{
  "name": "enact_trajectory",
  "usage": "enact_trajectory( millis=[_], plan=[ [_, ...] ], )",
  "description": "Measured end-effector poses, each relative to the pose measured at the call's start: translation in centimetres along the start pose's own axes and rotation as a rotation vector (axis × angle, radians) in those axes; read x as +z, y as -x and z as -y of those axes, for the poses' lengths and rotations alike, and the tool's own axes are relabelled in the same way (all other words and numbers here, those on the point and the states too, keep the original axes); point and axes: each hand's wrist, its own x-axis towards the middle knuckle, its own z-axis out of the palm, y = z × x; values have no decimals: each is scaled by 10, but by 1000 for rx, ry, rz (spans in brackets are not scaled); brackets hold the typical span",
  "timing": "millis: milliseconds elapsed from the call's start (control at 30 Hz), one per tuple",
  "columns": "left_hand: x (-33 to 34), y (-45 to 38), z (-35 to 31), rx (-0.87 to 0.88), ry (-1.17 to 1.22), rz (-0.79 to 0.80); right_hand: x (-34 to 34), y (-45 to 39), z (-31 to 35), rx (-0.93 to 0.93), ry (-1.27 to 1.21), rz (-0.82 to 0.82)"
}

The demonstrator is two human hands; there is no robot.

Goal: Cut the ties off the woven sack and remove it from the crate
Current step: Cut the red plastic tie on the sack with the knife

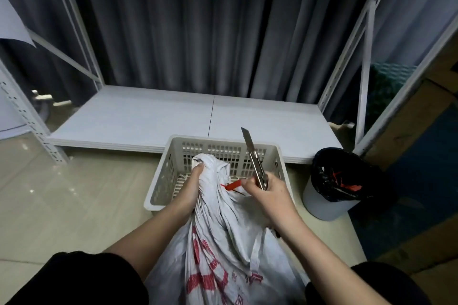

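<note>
A white woven sack (223, 238) with red print lies between my knees, its gathered neck reaching over the near rim of a white perforated crate (168, 163). My left hand (192, 186) grips the bunched neck of the sack. A red tie (233, 185) sticks out from the neck. My right hand (269, 193) holds a utility knife (254, 158), blade pointing up and away, while its fingertips pinch the end of the red tie.
A white bin with a black liner (332, 190) stands to the right of the crate, with red ties inside. A low white shelf board (148, 119) of a metal rack lies behind the crate, before a dark curtain. Beige floor tiles spread to the left.
</note>
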Motion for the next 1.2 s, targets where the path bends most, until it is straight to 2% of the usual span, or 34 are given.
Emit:
enact_trajectory(
  millis=[67, 133, 300, 433, 567, 633, 733, 833, 933, 1033, 1200],
  plan=[
    [-2, 0, -3, 7, -29, 16, -3, -22, -6, -46, 172, -46],
    [-5, 2, -6, 17, -18, 36, -6, -34, -15, 6, 234, -1],
    [-1, -1, -3, 13, 2, 110, 3, -37, -44, 148, -25, 124],
    [2, 2, -9, 81, -43, 115, 7, -44, -51, 196, -2, 172],
    [-3, 11, -22, 238, -290, 15, 6, -56, -59, 204, -15, -5],
    [-5, 11, -22, 320, -456, 14, 4, -64, -60, 173, 49, -136],
    [-4, 14, -17, 391, -570, 13, -5, -72, -59, 153, 58, -336],
    [-2, 12, -14, 349, -546, 6, -19, -82, -62, 202, -98, -477],
    [4, 6, -11, 312, -532, -34, -39, -92, -72, 280, -196, -536],
    [17, -4, -9, 355, -628, -128, -71, -95, -82, 358, -159, -555],
    [38, -24, -3, 312, -809, -119, -143, -109, -131, 571, -102, -688]
  ],
)
